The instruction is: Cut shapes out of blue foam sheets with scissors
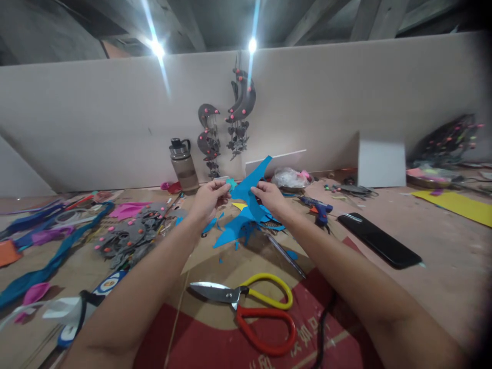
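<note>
Between finger and thumb, my left hand pinches a small teal piece with a jagged edge. My right hand grips a larger blue sheet piece, which is raised above the work surface and reaches across to the teal piece. Under both hands lies a pile of blue scraps with a bit of yellow among them. Scissors with one yellow and one red handle lie closer to me, untouched, on the cardboard. A pen rests beside the scraps.
A black phone and a blue glue gun lie on the right. Behind stands a bottle, near dark moon-shaped hangings on the wall. Grey felt pieces and coloured strips cover the left side. A black cable runs near the front.
</note>
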Motion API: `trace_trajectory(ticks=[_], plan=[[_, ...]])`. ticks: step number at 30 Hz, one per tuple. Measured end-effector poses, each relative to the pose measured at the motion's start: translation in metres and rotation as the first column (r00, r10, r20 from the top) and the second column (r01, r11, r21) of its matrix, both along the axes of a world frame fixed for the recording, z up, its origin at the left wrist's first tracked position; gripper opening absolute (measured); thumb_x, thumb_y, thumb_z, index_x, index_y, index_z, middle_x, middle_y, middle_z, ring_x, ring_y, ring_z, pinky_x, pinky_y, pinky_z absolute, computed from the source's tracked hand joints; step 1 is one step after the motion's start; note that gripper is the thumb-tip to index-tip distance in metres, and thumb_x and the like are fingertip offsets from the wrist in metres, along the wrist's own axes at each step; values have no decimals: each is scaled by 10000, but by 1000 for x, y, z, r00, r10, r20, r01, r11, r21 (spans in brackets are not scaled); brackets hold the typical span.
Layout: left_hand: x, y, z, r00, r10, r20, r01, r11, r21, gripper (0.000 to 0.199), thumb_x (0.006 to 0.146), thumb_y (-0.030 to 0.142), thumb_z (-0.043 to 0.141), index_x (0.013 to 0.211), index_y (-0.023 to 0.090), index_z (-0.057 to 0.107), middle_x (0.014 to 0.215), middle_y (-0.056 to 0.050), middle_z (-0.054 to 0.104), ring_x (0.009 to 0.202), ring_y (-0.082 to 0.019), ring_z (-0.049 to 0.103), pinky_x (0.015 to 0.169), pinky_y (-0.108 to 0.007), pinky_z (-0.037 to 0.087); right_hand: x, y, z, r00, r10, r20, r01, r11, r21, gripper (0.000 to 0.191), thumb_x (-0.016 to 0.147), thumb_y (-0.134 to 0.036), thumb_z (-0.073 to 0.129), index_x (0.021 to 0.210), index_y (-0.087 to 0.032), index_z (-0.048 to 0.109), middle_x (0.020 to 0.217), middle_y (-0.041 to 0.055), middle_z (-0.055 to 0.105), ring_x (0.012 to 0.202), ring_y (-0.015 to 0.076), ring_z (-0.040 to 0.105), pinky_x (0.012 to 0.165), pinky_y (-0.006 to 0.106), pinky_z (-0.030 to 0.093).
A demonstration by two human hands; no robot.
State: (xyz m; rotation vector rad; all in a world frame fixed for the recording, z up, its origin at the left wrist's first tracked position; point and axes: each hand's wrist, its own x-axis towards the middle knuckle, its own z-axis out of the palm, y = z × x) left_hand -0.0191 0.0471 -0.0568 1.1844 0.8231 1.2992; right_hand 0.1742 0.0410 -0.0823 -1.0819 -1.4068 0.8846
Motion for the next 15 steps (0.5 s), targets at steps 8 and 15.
trace_trajectory(ticks=[8, 15], plan=[[-1, -8, -9, 997, -25, -74, 20, 998, -66, 382, 539, 323, 915, 744, 144, 646, 738, -10, 670, 693, -130, 654, 628, -240, 467, 2, -6, 3, 1000, 10, 8, -10, 1000, 2, 338, 718, -488, 618, 667, -224, 413, 561, -68, 414, 548, 112, 425, 537, 253, 355], [2, -12, -8, 996, -18, -92, 10, 996, -93, 378, 536, 211, 903, 730, 153, 583, 643, 9, 646, 623, -156, 680, 585, -244, 445, 0, -13, 7, 998, 48, 44, -49, 999, 18, 329, 747, -462, 650, 654, -214, 454, 530, -68, 418, 519, 105, 382, 510, 248, 303]])
